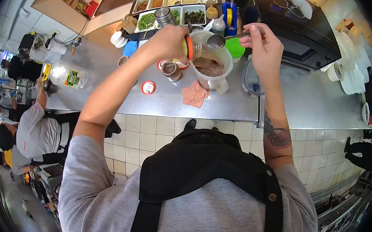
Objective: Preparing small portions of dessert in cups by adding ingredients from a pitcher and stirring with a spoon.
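Note:
My left hand (170,43) grips a glass jar (196,48) with an orange band, tipped on its side with its mouth at the rim of a translucent plastic pitcher (227,70). Brown liquid (208,67) lies inside the pitcher. In my right hand (262,44) is a metal spoon (216,41), its bowl above the pitcher. Left of the pitcher, a small glass jar (171,71) with dark contents stands upright. A red-rimmed lid (148,87) lies farther left on the counter. A pink cloth (195,94) rests just in front of the pitcher.
White trays of chopped greens (147,20) and other foods line the back. A large plastic jug (68,74) lies at the left. A clear container (254,80) and a black microwave oven (296,33) are at the right. Another person (40,131) stands at the far left beside the steel counter (233,110).

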Demonstrator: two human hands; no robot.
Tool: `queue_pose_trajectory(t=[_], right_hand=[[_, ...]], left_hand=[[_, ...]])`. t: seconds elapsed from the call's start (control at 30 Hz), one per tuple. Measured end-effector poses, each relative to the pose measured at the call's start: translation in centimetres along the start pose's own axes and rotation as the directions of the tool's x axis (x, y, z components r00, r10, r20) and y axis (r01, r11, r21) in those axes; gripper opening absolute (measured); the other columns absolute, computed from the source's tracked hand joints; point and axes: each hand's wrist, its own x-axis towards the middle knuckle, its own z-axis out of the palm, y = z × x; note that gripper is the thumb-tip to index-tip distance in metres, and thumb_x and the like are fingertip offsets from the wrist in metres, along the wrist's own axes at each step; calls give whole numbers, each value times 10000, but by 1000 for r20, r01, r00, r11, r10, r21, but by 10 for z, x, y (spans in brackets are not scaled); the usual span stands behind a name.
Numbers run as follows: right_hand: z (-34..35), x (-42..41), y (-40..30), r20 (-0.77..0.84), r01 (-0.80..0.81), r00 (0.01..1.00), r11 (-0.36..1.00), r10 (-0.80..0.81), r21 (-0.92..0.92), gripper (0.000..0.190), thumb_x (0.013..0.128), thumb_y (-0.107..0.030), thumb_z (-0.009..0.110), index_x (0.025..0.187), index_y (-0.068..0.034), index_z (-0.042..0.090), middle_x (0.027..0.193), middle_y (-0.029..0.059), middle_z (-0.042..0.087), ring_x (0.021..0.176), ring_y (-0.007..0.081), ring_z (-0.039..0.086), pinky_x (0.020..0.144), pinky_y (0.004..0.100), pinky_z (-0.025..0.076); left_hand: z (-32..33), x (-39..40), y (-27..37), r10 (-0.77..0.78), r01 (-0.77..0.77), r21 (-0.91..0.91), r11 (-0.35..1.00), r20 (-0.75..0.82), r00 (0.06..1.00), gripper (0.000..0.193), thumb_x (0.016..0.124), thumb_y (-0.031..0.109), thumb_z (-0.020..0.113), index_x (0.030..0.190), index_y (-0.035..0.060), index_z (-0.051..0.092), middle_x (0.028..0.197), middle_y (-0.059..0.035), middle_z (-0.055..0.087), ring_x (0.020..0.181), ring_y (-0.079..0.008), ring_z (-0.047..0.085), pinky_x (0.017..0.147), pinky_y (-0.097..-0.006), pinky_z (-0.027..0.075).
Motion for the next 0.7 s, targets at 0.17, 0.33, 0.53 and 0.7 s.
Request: queue_pose_trajectory(t=[0.17, 0.33, 0.53, 0.7], right_hand=[[2, -4, 11, 52, 28, 998, 999, -26, -34, 230, 1020, -151, 537, 1005, 42, 661, 885, 55, 694, 727, 89, 667, 665, 226, 552], [4, -12, 18, 87, 23, 996, 996, -16, -82, 206, 1011, -122, 540, 1008, 45, 660, 893, 71, 697, 738, 98, 674, 673, 234, 554], [6, -29, 20, 40, 143, 989, 986, -140, -88, 189, 1003, -99, 536, 1004, 48, 656, 822, 68, 686, 716, 103, 675, 657, 234, 548], [3, -30, 17, 197, -93, 972, 983, 124, -160, 196, 1001, -107, 535, 996, 45, 658, 776, 60, 681, 690, 90, 665, 624, 227, 536]], left_hand=[[-15, 39, 22, -35, -27, 183, 983, 328, 944, 693, 512, 336, 881, 1090, -1, 698, 967, -203, 714, 890, -341, 689, 792, -401, 552], [-9, 68, 41, -114, -27, 278, 960, 479, 870, 668, 534, 447, 897, 939, -56, 728, 942, -200, 722, 847, -319, 699, 739, -409, 551], [-6, 70, 46, -52, -121, 333, 935, 465, 884, 679, 530, 452, 911, 956, -45, 729, 939, -199, 723, 844, -337, 695, 746, -405, 556], [-7, 53, 18, 6, -69, 176, 982, 338, 941, 719, 517, 338, 906, 1110, 2, 675, 1043, -161, 707, 967, -311, 675, 827, -371, 541]])
